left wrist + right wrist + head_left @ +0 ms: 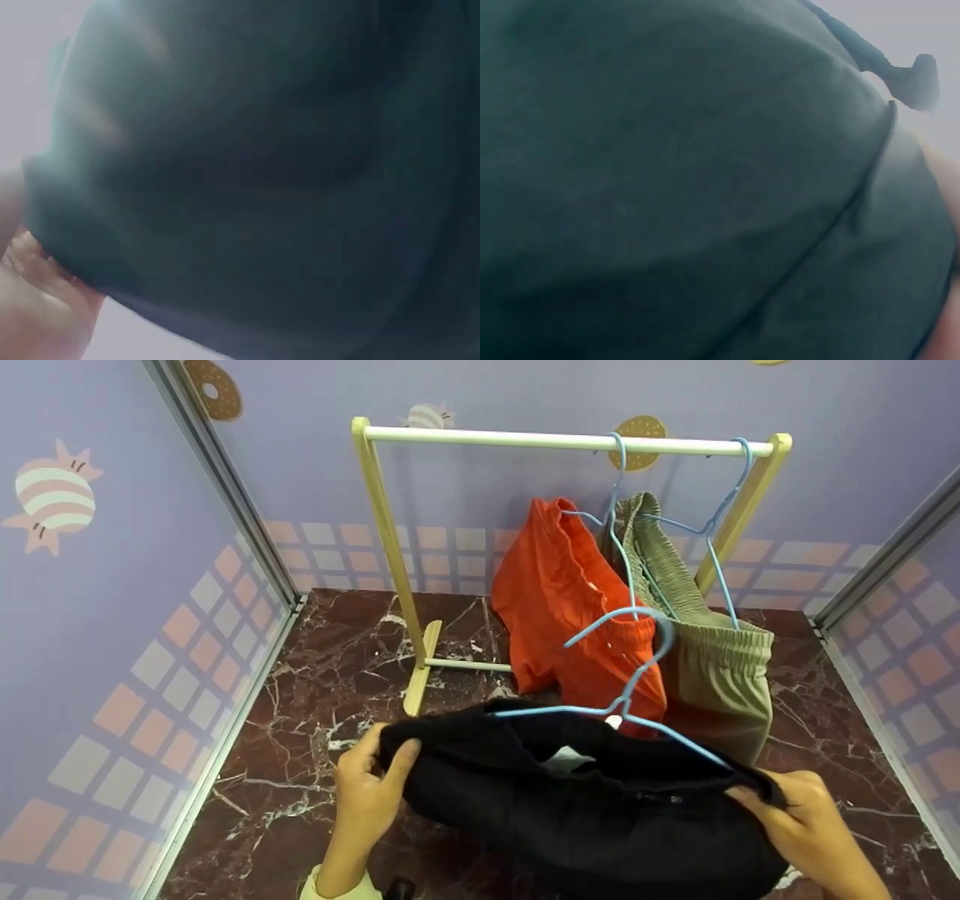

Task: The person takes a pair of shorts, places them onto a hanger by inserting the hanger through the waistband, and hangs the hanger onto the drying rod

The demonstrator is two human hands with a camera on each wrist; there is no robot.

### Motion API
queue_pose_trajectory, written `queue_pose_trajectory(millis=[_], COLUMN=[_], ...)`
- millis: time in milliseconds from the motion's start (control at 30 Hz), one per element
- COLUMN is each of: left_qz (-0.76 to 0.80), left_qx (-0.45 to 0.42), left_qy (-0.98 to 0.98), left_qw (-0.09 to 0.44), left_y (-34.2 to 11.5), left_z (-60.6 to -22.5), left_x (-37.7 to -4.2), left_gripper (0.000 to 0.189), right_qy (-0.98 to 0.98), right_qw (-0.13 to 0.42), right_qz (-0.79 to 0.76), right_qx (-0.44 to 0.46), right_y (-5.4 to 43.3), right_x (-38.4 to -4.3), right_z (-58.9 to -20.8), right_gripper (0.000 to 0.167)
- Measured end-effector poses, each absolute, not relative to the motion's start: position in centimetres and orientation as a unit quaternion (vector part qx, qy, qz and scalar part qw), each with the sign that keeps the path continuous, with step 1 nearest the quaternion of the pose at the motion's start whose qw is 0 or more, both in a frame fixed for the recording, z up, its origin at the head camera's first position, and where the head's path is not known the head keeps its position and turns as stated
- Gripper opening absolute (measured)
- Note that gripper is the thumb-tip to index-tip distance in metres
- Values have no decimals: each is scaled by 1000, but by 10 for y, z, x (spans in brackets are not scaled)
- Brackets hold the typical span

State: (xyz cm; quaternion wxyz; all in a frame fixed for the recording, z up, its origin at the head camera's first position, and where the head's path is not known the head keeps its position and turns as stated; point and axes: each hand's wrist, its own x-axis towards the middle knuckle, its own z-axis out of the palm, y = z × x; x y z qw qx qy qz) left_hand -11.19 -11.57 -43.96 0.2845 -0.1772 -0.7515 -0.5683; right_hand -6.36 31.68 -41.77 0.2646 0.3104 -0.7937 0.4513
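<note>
A pair of black pants (585,825) is held up in front of the body, waistband uppermost and its opening facing up. My left hand (367,791) grips one end of the waistband, thumb on the near side. At the other end, my right hand (806,814) pinches the waistband, thumb also in front. A light blue hanger (625,706) sits inside the waist opening, its arms reaching toward both sides and its hook standing free above. Black cloth (247,180) fills most of the left wrist view, and likewise the pants (682,165) cover the right wrist view.
Behind stands a small wooden clothes rack (487,437). From its rail hang orange shorts (555,592) and olive green pants (724,675), each on a blue hanger, toward the right end. The dark marbled floor (285,742) lies between patterned walls (97,645).
</note>
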Motion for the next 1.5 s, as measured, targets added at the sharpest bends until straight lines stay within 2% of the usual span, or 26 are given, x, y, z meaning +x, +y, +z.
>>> queue_pose_trajectory(millis=[133,333,533,700,867,1067,1200,1367,1500], left_qz=[-604,-612,-636,-643,-675,-672,-671,-679,-678], left_qx=[-180,-173,-143,-112,-90,-120,-136,-125,-135], left_qy=[-736,-738,-746,-753,-731,-729,-728,-723,-722], left_qw=[248,225,137,87,42,42,38,0,-13], left_y=[-112,-107,-107,-107,-104,-94,-88,-80,-75], left_z=[-441,-443,-448,-461,-476,-484,-489,-492,-494], left_x=[-109,-108,-112,-117,-119,-118,-117,-115,-113], left_gripper=[13,13,9,18,31,34,36,39,35], right_qy=[-781,-816,-815,-832,-855,-843,-832,-821,-812], right_qw=[285,293,282,278,273,274,272,250,241], right_qz=[472,434,465,460,441,458,479,510,527], right_qx=[293,244,197,137,15,-70,-68,-68,-72], right_y=[319,318,316,309,297,279,268,255,245], right_x=[-63,-61,-59,-54,-53,-56,-60,-64,-68], right_z=[-415,-409,-404,-397,-387,-374,-369,-364,-359], right_gripper=[20,28,32,30,25,33,28,24,21])
